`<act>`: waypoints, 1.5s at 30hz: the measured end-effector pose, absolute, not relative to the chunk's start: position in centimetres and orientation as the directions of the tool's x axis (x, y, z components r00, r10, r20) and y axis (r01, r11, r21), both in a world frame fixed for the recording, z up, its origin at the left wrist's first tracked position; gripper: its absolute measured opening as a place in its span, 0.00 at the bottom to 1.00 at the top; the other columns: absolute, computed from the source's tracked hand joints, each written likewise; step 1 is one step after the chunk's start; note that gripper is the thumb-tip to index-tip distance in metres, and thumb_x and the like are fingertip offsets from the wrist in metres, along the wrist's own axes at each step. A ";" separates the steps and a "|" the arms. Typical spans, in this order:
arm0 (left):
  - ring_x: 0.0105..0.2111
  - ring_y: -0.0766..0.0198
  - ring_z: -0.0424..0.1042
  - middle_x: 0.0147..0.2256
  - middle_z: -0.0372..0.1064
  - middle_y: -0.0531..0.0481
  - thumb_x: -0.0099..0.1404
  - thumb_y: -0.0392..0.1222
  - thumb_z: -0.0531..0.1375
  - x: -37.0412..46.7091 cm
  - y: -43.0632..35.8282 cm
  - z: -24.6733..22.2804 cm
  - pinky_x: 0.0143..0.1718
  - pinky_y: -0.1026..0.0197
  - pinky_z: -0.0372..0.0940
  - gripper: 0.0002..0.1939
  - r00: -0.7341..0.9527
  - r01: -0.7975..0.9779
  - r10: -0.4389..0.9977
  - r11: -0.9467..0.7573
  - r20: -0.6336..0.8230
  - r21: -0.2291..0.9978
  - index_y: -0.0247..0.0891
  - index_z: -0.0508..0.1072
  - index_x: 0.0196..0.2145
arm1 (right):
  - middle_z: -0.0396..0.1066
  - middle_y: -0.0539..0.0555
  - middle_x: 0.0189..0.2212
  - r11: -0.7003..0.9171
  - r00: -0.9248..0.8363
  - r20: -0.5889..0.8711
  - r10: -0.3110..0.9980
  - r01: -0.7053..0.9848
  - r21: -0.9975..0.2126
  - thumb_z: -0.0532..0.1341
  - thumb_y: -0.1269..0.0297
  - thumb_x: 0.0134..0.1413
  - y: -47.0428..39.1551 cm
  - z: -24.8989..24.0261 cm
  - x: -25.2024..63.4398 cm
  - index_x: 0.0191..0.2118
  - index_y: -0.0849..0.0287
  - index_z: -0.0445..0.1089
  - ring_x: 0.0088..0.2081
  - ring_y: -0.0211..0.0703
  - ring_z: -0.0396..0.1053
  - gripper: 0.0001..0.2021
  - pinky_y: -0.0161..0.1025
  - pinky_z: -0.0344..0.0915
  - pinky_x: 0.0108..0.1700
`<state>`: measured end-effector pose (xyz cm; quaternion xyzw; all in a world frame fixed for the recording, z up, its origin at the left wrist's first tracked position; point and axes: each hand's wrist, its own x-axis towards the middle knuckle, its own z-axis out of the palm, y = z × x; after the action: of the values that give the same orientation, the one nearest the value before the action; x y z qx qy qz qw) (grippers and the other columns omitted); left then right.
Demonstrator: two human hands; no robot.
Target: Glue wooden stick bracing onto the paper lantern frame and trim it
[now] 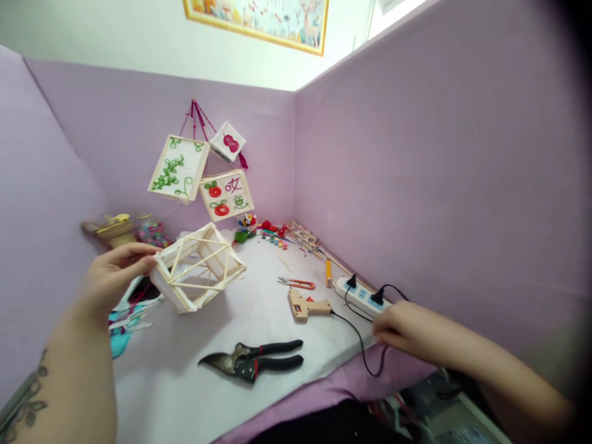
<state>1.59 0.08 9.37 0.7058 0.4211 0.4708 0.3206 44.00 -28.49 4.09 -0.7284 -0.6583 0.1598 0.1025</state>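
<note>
My left hand (123, 268) pinches the left corner of a stick frame (198, 265), a box-like shape with crossed thin sticks and white sides, held above the table. My right hand (400, 324) is at the table's right edge, beside the near end of a white power strip (363, 299); its fingers are curled, and whatever they hold is hidden. A tan glue gun (308, 305) lies on the table left of the strip, its black cord running toward my right hand. Black-handled pruning shears (252, 361) lie nearer the front edge.
Red-handled snips (296, 283) and a yellow cutter (328, 272) lie behind the glue gun. Sticks (305, 237) and small paint pots (275, 242) are at the back. Decorated panels (180, 168) hang on the back partition. A basket (115, 231) and scraps (123, 333) are at left.
</note>
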 end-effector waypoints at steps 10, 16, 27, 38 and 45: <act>0.26 0.63 0.68 0.27 0.74 0.50 0.46 0.55 0.69 1.4 -0.2 9.6 0.26 0.63 0.65 0.19 0.265 0.271 0.865 -0.491 0.426 0.828 0.39 0.77 0.30 | 0.76 0.62 0.35 -0.115 0.091 -0.188 0.978 0.986 -0.122 0.63 0.79 0.42 -9.9 1.5 39.2 0.36 0.61 0.73 0.38 0.52 0.74 0.13 0.40 0.64 0.36; 0.24 0.67 0.66 0.26 0.72 0.50 0.49 0.53 0.68 1.2 0.1 9.2 0.25 0.66 0.62 0.18 0.278 0.260 0.848 -0.519 0.452 0.814 0.36 0.77 0.32 | 0.73 0.56 0.24 -0.133 0.070 -0.304 0.950 0.972 -0.193 0.65 0.79 0.32 -8.7 0.1 39.7 0.22 0.62 0.69 0.33 0.52 0.74 0.08 0.40 0.65 0.34; 0.25 0.67 0.66 0.28 0.72 0.51 0.50 0.51 0.68 1.6 -0.6 9.3 0.26 0.66 0.62 0.16 0.290 0.213 0.849 -0.507 0.442 0.835 0.36 0.77 0.32 | 0.73 0.53 0.37 0.043 -0.052 0.050 0.997 -0.128 -0.991 0.61 0.64 0.48 -11.8 2.5 35.3 0.50 0.52 0.54 0.30 0.37 0.73 0.23 0.36 0.68 0.35; 0.25 0.67 0.66 0.27 0.72 0.50 0.47 0.51 0.69 1.4 -0.1 9.2 0.26 0.66 0.62 0.17 0.241 0.191 0.858 -0.500 0.454 0.844 0.36 0.77 0.30 | 0.62 0.44 0.23 0.065 0.050 0.074 0.996 0.165 -0.984 0.57 0.63 0.53 -8.1 2.9 31.4 0.38 0.55 0.62 0.21 0.32 0.57 0.07 0.31 0.52 0.23; 0.23 0.67 0.65 0.25 0.72 0.51 0.46 0.51 0.69 1.4 0.2 9.1 0.25 0.66 0.61 0.17 0.210 0.185 0.859 -0.503 0.466 0.844 0.36 0.77 0.30 | 0.55 0.43 0.18 -0.184 0.049 -0.186 0.981 -0.036 -0.982 0.53 0.65 0.54 -6.9 4.6 29.8 0.31 0.58 0.63 0.15 0.30 0.44 0.04 0.31 0.37 0.18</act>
<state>1.38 0.22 9.07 0.7030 0.3713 0.5073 0.3325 29.75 -6.89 4.63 -0.5492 -0.4302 0.5388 0.4722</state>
